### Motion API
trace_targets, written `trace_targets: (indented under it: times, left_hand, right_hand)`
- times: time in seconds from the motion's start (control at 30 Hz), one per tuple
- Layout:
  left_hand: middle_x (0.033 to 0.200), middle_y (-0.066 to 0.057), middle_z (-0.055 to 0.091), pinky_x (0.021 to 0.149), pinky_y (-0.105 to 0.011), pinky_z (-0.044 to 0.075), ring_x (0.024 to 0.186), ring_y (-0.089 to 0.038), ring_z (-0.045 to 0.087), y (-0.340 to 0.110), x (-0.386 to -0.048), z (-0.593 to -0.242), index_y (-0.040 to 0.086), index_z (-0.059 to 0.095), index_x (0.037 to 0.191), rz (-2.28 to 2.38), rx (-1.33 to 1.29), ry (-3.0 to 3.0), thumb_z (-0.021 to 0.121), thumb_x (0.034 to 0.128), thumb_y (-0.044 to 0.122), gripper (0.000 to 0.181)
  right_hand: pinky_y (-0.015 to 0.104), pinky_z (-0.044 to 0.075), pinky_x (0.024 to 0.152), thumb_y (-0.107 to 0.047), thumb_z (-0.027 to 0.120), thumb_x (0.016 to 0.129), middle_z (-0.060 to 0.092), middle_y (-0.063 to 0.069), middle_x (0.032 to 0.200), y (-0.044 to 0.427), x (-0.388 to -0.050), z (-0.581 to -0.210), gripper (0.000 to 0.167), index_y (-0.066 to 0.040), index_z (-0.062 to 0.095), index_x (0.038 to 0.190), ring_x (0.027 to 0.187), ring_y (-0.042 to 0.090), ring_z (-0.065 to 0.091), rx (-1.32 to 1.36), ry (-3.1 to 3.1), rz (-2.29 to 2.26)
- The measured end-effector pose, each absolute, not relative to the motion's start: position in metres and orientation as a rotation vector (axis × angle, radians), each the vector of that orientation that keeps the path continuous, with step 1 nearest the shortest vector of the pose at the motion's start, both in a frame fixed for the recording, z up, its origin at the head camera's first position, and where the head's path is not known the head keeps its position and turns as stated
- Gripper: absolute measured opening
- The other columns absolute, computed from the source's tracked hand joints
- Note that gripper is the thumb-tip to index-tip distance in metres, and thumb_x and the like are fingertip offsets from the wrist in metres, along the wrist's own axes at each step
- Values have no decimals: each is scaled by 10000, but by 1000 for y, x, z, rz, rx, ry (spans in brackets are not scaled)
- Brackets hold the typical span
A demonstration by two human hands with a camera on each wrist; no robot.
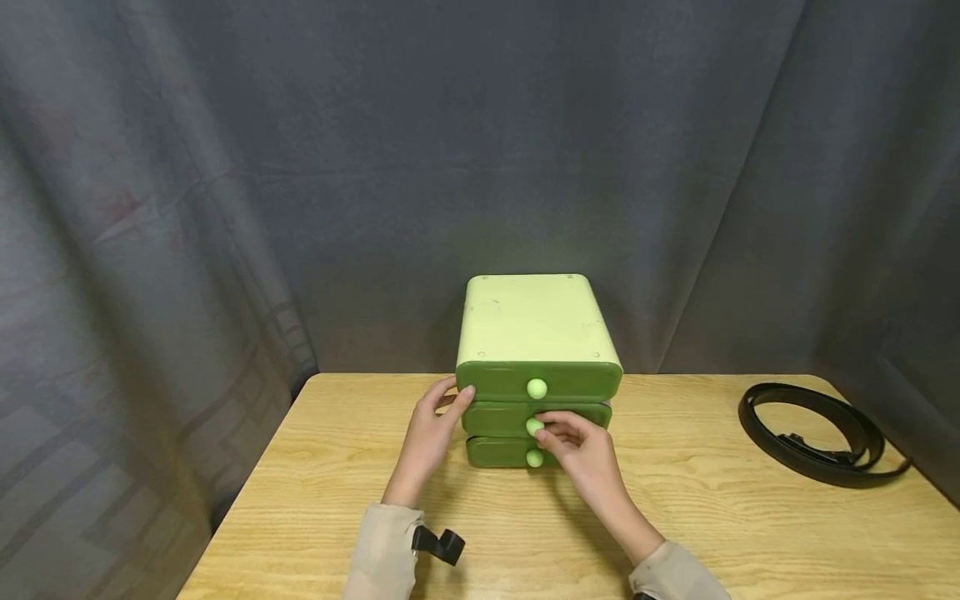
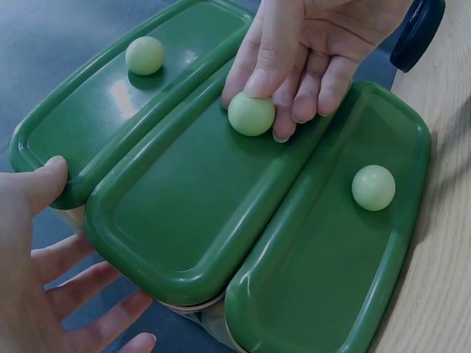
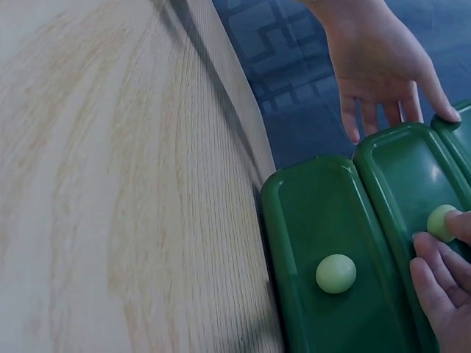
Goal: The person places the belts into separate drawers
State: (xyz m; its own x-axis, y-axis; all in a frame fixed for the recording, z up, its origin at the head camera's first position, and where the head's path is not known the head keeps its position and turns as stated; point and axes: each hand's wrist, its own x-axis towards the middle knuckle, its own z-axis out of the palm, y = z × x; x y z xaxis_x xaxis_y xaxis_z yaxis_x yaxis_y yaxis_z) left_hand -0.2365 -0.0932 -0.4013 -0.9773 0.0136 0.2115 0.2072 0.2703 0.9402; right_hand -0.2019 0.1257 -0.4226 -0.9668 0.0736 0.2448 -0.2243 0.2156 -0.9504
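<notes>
Close on the left of a three-drawer organizer [image 1: 536,321] with the left hand [image 1: 427,433], in front of it with the right hand [image 1: 583,454]. Set upright near the middle of the far edge of the tabletop [image 1: 315,500]. Reaching forward on the left, thumb touching the left end of the top drawer front [image 1: 495,381], fingers spread apart beside the organizer. Angled inward on the right, clamped on the middle knob [image 2: 251,114] between thumb and fingers. Pale green over shell and round knobs, darker glossy green across drawer fronts. Well apart from a coiled black belt [image 1: 840,475] near the tabletop's far right corner.
</notes>
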Motion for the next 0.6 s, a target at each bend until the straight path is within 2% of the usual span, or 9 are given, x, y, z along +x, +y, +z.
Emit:
trace_targets:
  times: [0.23, 0.4, 0.6]
  left_hand:
    - [1411, -54, 527, 945, -500, 475, 1228, -300, 529, -94, -237, -399, 165, 596, 1356, -1789, -192, -2396, 609, 956, 504, 525]
    - [1410, -73, 527, 964, -505, 464, 1231, -309, 525, -96, -238, -400, 146, 601, 1351, -1815, -206, -2384, 623, 961, 464, 504]
    - [1412, -105, 524, 960, -497, 465, 1233, -315, 527, -98, -241, -402, 112, 597, 1351, -1795, -261, -2390, 643, 964, 411, 492]
  right_hand:
    - [242, 550, 780, -13, 728, 884, 712, 130, 922, 127, -199, -419, 220, -5, 718, 1103, 826, 174, 688, 158, -2254, 1907]
    - [238, 543, 808, 5, 717, 887, 705, 111, 994, 129, -193, -420, 272, -5, 693, 1158, 906, 171, 676, 184, -2259, 1906]
    - [226, 539, 825, 25, 714, 882, 711, 97, 999, 135, -189, -427, 237, -17, 706, 1116, 909, 160, 677, 134, -2271, 1859]
